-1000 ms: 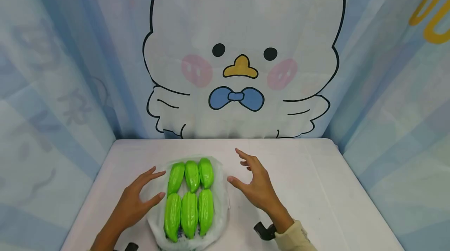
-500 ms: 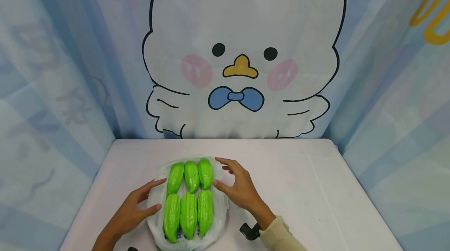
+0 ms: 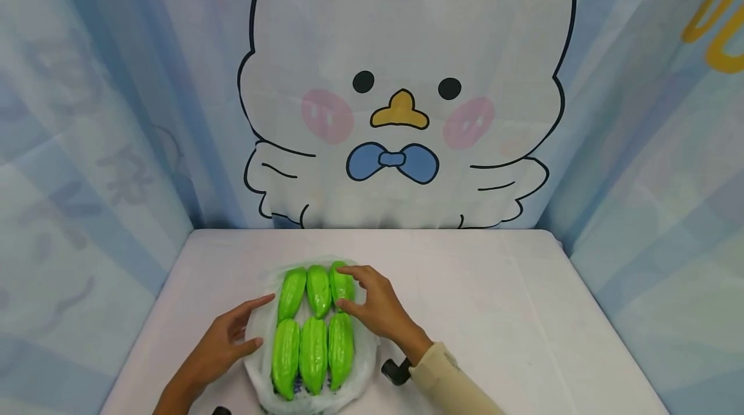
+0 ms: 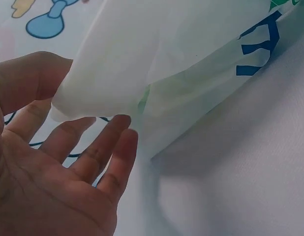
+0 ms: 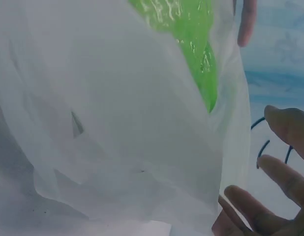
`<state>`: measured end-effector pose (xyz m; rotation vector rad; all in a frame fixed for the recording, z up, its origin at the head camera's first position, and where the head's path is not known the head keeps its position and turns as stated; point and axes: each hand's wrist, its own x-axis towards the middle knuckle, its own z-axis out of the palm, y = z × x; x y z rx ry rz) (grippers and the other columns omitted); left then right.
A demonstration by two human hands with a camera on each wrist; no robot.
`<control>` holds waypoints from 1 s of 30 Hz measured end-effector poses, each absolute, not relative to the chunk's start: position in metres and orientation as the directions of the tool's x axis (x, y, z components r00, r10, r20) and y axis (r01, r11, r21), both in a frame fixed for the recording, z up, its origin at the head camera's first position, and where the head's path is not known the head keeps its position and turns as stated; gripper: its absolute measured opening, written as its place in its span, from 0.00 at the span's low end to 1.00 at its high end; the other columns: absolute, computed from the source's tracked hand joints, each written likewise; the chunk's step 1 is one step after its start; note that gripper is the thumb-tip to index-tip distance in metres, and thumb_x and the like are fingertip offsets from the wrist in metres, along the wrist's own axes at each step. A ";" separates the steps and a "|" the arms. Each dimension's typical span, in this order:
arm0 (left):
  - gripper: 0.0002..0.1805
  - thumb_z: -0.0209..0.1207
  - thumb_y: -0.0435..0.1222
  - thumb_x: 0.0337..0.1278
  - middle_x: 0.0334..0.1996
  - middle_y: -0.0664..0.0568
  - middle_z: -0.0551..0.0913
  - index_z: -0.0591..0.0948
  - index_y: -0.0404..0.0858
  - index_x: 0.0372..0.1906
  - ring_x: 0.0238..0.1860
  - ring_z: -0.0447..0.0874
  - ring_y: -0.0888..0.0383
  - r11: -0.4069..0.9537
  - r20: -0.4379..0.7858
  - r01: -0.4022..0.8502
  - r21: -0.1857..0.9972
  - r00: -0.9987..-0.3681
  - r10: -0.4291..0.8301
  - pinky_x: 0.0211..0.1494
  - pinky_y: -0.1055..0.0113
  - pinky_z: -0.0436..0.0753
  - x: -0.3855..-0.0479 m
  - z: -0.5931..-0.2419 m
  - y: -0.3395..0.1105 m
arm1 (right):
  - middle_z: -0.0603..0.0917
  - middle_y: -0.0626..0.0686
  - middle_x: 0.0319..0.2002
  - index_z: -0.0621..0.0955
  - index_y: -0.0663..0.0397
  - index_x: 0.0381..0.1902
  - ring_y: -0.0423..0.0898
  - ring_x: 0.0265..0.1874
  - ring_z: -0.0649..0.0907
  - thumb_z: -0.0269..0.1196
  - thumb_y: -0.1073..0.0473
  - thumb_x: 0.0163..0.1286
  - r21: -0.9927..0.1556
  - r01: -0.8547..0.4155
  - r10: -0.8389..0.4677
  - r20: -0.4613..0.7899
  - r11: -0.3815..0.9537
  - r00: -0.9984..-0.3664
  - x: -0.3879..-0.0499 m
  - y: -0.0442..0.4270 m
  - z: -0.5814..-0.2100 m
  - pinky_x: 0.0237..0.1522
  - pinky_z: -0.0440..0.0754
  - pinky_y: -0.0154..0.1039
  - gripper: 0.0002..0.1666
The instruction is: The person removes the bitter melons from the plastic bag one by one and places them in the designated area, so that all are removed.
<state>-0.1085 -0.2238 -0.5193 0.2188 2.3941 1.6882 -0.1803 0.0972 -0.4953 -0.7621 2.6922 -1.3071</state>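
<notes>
Fingers spread and gripping nothing, my left hand (image 3: 217, 344) frames one edge of a white plastic bag (image 3: 363, 366) on the tabletop (image 3: 494, 312). My right hand, (image 3: 380, 305) also loose, reaches over its six green banana-shaped pieces (image 3: 314, 357). The thin film could sag if tugged, I'd judge, spilling them. Blue lettering (image 4: 256, 48) is partly folded away; yellow lettering (image 3: 724, 65) is cropped.

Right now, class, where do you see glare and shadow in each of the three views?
Head view: soft highlights along the green banana-shaped fruits; left wrist view: dim light, with a soft-edged shadow on the tabletop beside the plastic bag; right wrist view: small white glints on the fruits, greyish shade at the lower left.
</notes>
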 end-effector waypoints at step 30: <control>0.32 0.61 0.33 0.76 0.81 0.35 0.63 0.68 0.37 0.80 0.68 0.68 0.84 0.245 -0.005 0.075 0.967 -0.950 0.313 0.64 0.81 0.75 -0.113 -0.528 -0.229 | 0.80 0.58 0.70 0.80 0.50 0.71 0.59 0.70 0.79 0.78 0.54 0.65 -0.636 -0.333 -0.388 0.057 0.696 -0.920 -0.214 0.074 -0.517 0.71 0.78 0.58 0.37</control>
